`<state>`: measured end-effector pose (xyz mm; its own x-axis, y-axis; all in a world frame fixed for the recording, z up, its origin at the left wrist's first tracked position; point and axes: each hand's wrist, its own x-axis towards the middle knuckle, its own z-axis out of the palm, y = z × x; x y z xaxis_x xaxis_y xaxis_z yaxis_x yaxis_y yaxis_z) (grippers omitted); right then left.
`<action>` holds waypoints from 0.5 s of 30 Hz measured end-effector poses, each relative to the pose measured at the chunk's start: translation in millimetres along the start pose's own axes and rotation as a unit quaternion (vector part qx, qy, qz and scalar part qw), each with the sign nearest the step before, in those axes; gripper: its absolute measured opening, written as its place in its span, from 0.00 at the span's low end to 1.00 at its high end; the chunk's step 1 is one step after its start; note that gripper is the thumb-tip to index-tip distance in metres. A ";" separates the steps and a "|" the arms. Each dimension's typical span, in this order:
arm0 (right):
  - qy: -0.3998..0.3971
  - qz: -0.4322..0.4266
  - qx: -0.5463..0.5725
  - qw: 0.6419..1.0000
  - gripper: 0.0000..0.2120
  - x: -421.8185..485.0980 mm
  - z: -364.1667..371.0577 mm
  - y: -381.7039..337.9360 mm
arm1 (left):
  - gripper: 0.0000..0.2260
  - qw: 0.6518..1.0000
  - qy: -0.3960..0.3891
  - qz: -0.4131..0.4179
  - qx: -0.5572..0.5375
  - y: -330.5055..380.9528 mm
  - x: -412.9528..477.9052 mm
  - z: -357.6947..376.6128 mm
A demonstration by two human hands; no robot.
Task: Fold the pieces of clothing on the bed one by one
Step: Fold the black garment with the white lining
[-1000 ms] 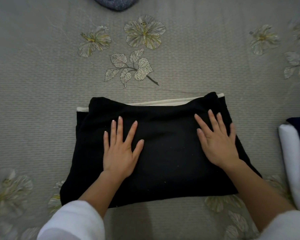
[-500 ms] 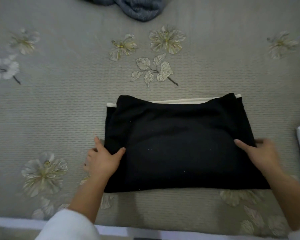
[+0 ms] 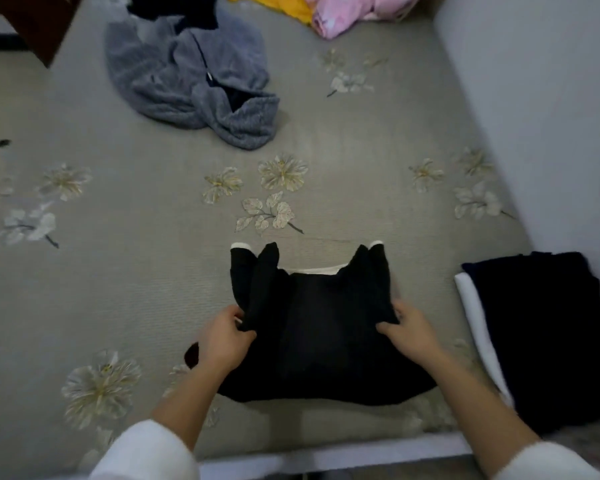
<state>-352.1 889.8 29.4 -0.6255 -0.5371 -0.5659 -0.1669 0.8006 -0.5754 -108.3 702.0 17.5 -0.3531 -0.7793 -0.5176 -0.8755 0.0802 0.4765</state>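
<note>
Bed (image 3: pixel 136 278): grey cover with flower print, across nearly the whole view. Pale wall (image 3: pixel 551 133) along its 3 o'clock side.

Grey fleece top (image 3: pixel 187 81): crumpled, unfolded, far off at 11 o'clock. Beyond it, at 12 to 1 o'clock, yellow cloth (image 3: pixel 274 6) and pink cloth (image 3: pixel 357 13), both loose and cut by the frame edge.

Folded pile (image 3: pixel 541 341): at 3 o'clock, close against the wall. Dark piece on top, white piece (image 3: pixel 478 341) showing along its 9 o'clock edge.

Black top (image 3: pixel 319 341): folded to a rectangle, dead centre, near the 6 o'clock edge of the bed. White trim (image 3: pixel 312 270) at its far side. Long axis 9 to 3 o'clock, square to the body. Both short ends raised into peaks, middle sagging. Clear of the cover or not: cannot tell.

Left hand (image 3: pixel 224 337): at the 9 o'clock end, fingers curled round bunched cloth. Right hand (image 3: pixel 411 332): at the 3 o'clock end, gripping the edge likewise. Neither hand free.

Judgement: fold on this piece done, transfer in hand. Pile due 3 o'clock from the black top, near but apart, a strip of bare cover between. Right hand the nearer one, so probably leading a sideways carry, left hand trailing. Risk: sagging middle, layers slipping open under an uneven grip. Grey fleece top the likely next piece, a long reach toward 11 o'clock.
</note>
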 end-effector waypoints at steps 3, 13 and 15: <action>-0.003 -0.009 0.014 1.000 0.18 -41.4 -9.0 -0.7 | 0.11 0.996 -0.007 0.062 0.065 23.2 -22.2 -4.3; 0.127 0.061 0.112 0.984 0.17 -132.9 -65.4 62.9 | 0.05 0.966 -0.110 0.189 0.140 124.8 -50.4 17.7; 0.166 0.074 0.140 0.973 0.19 -144.0 -80.6 77.3 | 0.05 0.958 -0.110 0.222 0.141 158.1 -52.0 30.1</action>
<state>-336.3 1050.4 114.0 -0.8465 -0.2690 -0.4595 0.1289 0.7338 -0.6671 -238.3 774.0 98.4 -0.7457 -0.4824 -0.4595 -0.6659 0.5629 0.4897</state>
